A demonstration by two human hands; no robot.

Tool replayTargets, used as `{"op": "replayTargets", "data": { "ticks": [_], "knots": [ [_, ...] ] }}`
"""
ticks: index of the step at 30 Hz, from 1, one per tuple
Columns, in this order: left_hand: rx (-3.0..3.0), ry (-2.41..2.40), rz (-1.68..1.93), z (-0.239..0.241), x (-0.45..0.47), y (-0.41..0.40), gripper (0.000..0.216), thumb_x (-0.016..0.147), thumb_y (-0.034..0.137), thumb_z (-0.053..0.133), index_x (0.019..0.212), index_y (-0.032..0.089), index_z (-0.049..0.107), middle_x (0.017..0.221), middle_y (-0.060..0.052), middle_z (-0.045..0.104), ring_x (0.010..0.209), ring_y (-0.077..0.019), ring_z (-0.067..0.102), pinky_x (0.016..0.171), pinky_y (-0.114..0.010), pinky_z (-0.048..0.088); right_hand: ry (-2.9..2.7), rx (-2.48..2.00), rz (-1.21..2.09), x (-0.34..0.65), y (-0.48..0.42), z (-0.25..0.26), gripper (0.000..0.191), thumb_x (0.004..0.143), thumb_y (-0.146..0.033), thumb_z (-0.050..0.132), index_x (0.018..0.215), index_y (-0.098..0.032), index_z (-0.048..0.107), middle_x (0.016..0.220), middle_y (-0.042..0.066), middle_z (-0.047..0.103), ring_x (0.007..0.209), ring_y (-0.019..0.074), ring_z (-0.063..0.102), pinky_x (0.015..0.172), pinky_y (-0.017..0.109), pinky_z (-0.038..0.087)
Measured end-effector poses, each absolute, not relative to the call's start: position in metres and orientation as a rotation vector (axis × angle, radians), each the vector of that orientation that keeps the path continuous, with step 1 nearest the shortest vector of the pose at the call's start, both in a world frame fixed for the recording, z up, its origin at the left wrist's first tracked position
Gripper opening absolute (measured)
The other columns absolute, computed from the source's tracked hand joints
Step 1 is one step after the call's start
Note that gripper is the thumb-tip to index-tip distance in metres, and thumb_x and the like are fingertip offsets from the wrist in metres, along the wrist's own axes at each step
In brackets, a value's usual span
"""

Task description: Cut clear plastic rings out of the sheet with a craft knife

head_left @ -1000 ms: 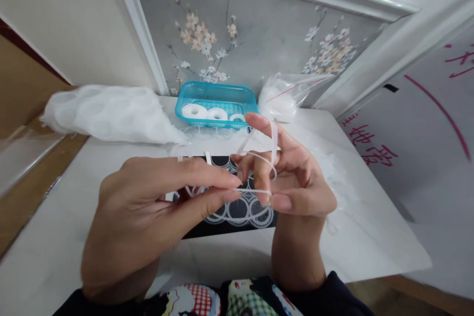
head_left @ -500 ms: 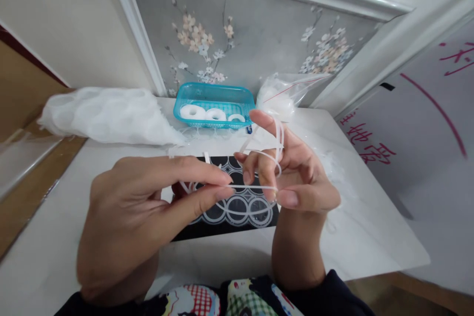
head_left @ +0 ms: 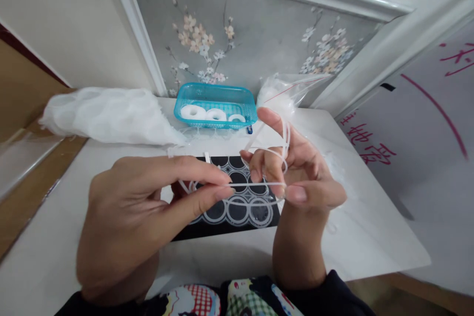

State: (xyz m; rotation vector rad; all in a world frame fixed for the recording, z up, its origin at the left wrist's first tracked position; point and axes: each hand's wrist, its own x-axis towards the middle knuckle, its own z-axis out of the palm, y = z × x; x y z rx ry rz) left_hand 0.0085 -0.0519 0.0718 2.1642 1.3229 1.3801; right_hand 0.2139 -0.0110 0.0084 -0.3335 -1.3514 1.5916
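Observation:
Between my hands a thin white flexible ring, like a rubber sealing ring (head_left: 255, 184), is drawn taut. My left hand (head_left: 148, 212) pinches one end of it between thumb and forefinger. The other end is pinched at the thumb of my right hand (head_left: 299, 173), whose forefinger points up. More thin white rings (head_left: 286, 138) hang looped round the right fingers. Below lies a black sheet (head_left: 222, 231) with a clear piece of several round rings (head_left: 237, 210) on it, partly hidden by my hands.
A blue plastic basket (head_left: 215, 90) at the back holds white foam-like rings (head_left: 193, 112). A clear zip bag (head_left: 281, 96) with white contents stands to its right. White wrapped netting or bubble material (head_left: 103, 116) lies at the left. A whiteboard (head_left: 418, 168) borders the white table (head_left: 370, 242).
My right hand has moved slightly to the right, and the white ring between the hands is stretched longer. My left hand has stayed in place.

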Motion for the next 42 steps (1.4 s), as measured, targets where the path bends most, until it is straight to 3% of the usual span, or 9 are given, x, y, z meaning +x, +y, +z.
{"op": "replayTargets", "data": {
  "ticks": [7,12,17,23,28,34,38,40,42],
  "knots": [
    [2.039,1.318,1.335,0.065,0.007,-0.053,0.011,0.082,0.03,0.075,0.072,0.032,0.075,0.061,0.012,0.071,0.044,-0.0054,0.055,0.041,-0.015,0.044,-1.344,-0.309,1.646,0.216,-0.012,0.009,0.09,0.072,-0.038,0.08,0.15,-0.032,0.036,0.065,-0.012,0.059,0.065,0.015,0.068,0.106,0.048,0.049],
    [2.036,1.372,1.347,0.064,0.006,-0.054,0.011,0.082,0.032,0.077,0.071,0.033,0.075,0.059,0.013,0.069,0.042,-0.0044,0.05,0.042,-0.016,0.043,-1.313,-0.266,1.641,0.214,-0.013,0.011,0.075,0.073,-0.03,0.079,0.14,-0.031,0.046,0.066,-0.012,0.06,0.06,0.0127,0.067,0.104,0.044,0.052],
    [2.017,1.342,1.335,0.063,0.005,-0.054,0.01,0.081,0.031,0.077,0.071,0.032,0.075,0.058,0.012,0.068,0.041,-0.004,0.052,0.042,-0.015,0.043,-1.337,-0.356,1.63,0.215,-0.012,0.012,0.082,0.07,-0.039,0.08,0.143,-0.031,0.044,0.064,-0.012,0.057,0.056,0.0136,0.064,0.102,0.047,0.051],
    [1.824,1.159,1.291,0.058,0.006,-0.049,0.006,0.078,0.026,0.081,0.074,0.028,0.076,0.059,0.007,0.071,0.038,-0.0053,0.053,0.033,-0.014,0.04,-1.178,-0.318,1.737,0.212,-0.009,0.017,0.058,0.072,-0.032,0.074,0.128,-0.035,0.059,0.06,-0.012,0.054,0.052,0.0117,0.06,0.109,0.045,0.047],
    [1.468,1.006,1.366,0.049,0.004,-0.037,0.014,0.079,0.024,0.083,0.092,0.024,0.076,0.066,0.002,0.076,0.036,-0.0056,0.054,0.033,-0.013,0.04,-1.037,-0.485,1.593,0.211,-0.002,0.012,0.038,0.078,-0.041,0.066,0.116,-0.036,0.066,0.067,-0.007,0.057,0.062,0.0158,0.062,0.108,0.047,0.047],
    [1.344,0.995,1.398,0.05,-0.001,-0.032,0.03,0.084,0.026,0.078,0.112,0.021,0.069,0.064,0.002,0.074,0.033,-0.0066,0.053,0.028,-0.013,0.034,-0.995,-0.642,1.341,0.225,0.0,0.012,0.028,0.083,-0.032,0.066,0.111,-0.036,0.066,0.079,-0.005,0.065,0.077,0.015,0.067,0.105,0.04,0.049],
    [1.392,0.96,1.275,0.051,0.002,-0.037,0.047,0.092,0.03,0.07,0.135,0.022,0.056,0.039,0.005,0.055,0.068,-0.0228,0.076,0.029,-0.01,0.034,-1.056,-0.703,1.334,0.225,-0.008,0.018,0.036,0.087,-0.036,0.064,0.123,-0.038,0.062,0.091,-0.003,0.071,0.085,0.0181,0.07,0.092,0.041,0.055],
    [1.368,0.963,1.236,0.051,0.006,-0.041,0.05,0.093,0.029,0.067,0.14,0.025,0.052,0.04,0.006,0.055,0.056,-0.0189,0.072,0.029,-0.01,0.033,-1.084,-0.684,1.392,0.218,-0.014,0.021,0.038,0.087,-0.036,0.067,0.125,-0.037,0.061,0.093,-0.002,0.073,0.085,0.0188,0.071,0.091,0.042,0.056],
    [1.315,0.967,1.225,0.052,0.009,-0.043,0.053,0.092,0.027,0.067,0.143,0.031,0.051,0.043,0.008,0.057,0.033,-0.0106,0.057,0.028,-0.01,0.033,-1.116,-0.669,1.455,0.21,-0.02,0.023,0.042,0.085,-0.033,0.073,0.126,-0.035,0.06,0.092,-0.001,0.075,0.084,0.0188,0.071,0.09,0.042,0.057]
  ]
}}
